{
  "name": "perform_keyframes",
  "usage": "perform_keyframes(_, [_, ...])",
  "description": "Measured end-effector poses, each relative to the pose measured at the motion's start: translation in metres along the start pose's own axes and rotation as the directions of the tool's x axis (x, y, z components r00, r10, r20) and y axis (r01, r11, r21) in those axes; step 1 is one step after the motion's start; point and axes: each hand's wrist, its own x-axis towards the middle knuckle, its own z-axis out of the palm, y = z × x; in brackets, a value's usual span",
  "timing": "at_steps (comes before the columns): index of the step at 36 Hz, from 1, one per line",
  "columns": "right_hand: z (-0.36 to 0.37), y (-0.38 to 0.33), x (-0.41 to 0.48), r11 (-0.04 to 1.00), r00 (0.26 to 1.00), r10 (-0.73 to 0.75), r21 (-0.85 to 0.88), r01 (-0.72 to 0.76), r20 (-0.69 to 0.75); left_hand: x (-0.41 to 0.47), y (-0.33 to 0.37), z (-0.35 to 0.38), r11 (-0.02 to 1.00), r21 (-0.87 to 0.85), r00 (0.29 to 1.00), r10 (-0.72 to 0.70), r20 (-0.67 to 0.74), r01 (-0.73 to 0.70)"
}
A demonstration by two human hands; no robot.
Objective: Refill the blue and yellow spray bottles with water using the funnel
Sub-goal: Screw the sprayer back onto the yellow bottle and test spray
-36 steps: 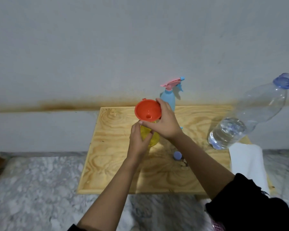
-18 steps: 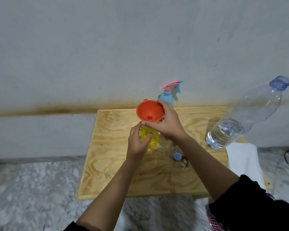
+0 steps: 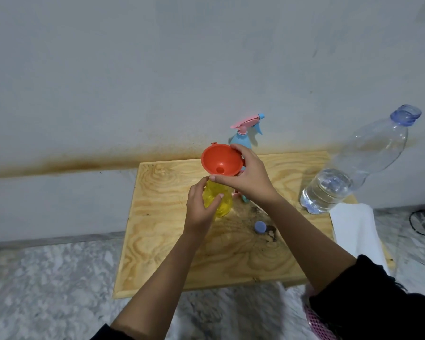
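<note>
Premises are presenting as a home, with an improvised work spot at floor level rather than a fitted workshop or lab. A plywood board (image 3: 231, 261) is sitting low over a grey-veined marble floor (image 3: 47, 290) and backing onto a plain painted wall (image 3: 157, 69). A rust-brown stain (image 3: 59, 165) is running along the wall near its base. A white cloth (image 3: 353, 229) is lying at the board's right edge, with a black cable (image 3: 422, 222) trailing beside it. A part-full plastic water bottle (image 3: 353, 173) is standing on the board.

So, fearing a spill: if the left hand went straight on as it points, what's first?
The yellow bottle the left hand grips; beyond that, probably the funnel in the right hand, though depth is unclear.
</note>
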Motion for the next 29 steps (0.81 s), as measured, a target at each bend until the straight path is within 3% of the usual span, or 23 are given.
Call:
perform_keyframes(15, [-0.033,0.015,-0.001,0.972,0.970,0.173,0.187,-0.140,-0.173,0.004,-0.004,-0.005,0.998,0.008,0.997,0.067,0.035,-0.068])
perform_keyframes(23, [-0.067,0.084,-0.007,0.941,0.921,0.332,0.011,-0.337,-0.203,0.002,-0.011,0.006,0.982,0.128,0.989,0.147,-0.030,-0.143])
perform_keyframes(29, [-0.077,0.130,-0.013,0.883,0.882,0.435,-0.108,-0.458,-0.184,-0.003,-0.021,0.018,0.992,0.082,0.995,0.094,-0.035,-0.091])
